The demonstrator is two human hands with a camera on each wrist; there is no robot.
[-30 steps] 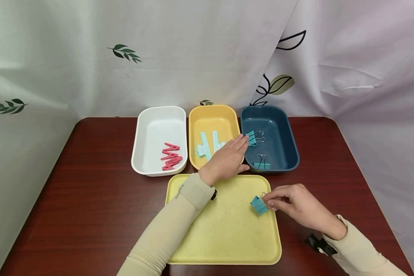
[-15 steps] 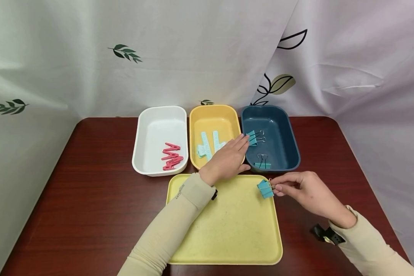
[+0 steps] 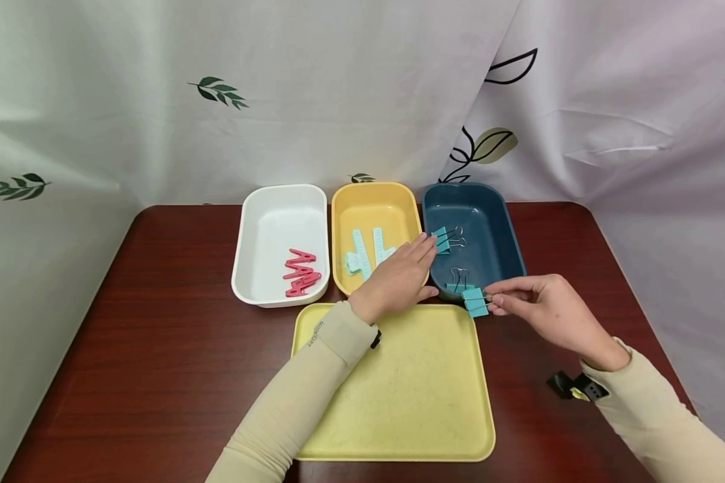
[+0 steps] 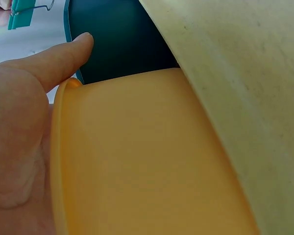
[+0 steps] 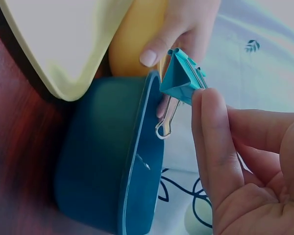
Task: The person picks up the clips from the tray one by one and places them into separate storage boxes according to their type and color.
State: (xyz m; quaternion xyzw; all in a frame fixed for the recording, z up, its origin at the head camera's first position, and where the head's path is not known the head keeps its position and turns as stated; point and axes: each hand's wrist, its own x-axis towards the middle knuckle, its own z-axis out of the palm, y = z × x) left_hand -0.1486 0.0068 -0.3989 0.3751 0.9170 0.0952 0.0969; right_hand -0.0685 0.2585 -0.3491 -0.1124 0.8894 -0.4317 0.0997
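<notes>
My right hand [image 3: 550, 315] pinches a teal binder clip [image 3: 475, 303] by its wire handles. The clip overlaps the near rim of the dark blue bin [image 3: 495, 215] in the head view. Seen from the right wrist, that bin's wall stands just beside the held clip [image 5: 180, 81], one handle hanging down. Inside the blue bin, teal binder clips [image 3: 442, 241] lie toward the left side and near end. My left hand [image 3: 395, 278] lies with straight fingers across the near right corner of the yellow bin [image 3: 374, 194], fingertips at the blue bin's rim.
A white bin [image 3: 284, 201] at the left holds several red clothespins [image 3: 302, 257]. Pale mint clips with ruler-like bars [image 3: 360, 251] lie in the yellow bin, partly behind my left hand. A pale yellow tray [image 3: 411, 402] lies before the bins on the dark wooden table [image 3: 157, 349].
My right hand has lifted the binder clip from over the tray's right side and carried it forward to the blue bin's near rim. The left hand has stayed in place.
</notes>
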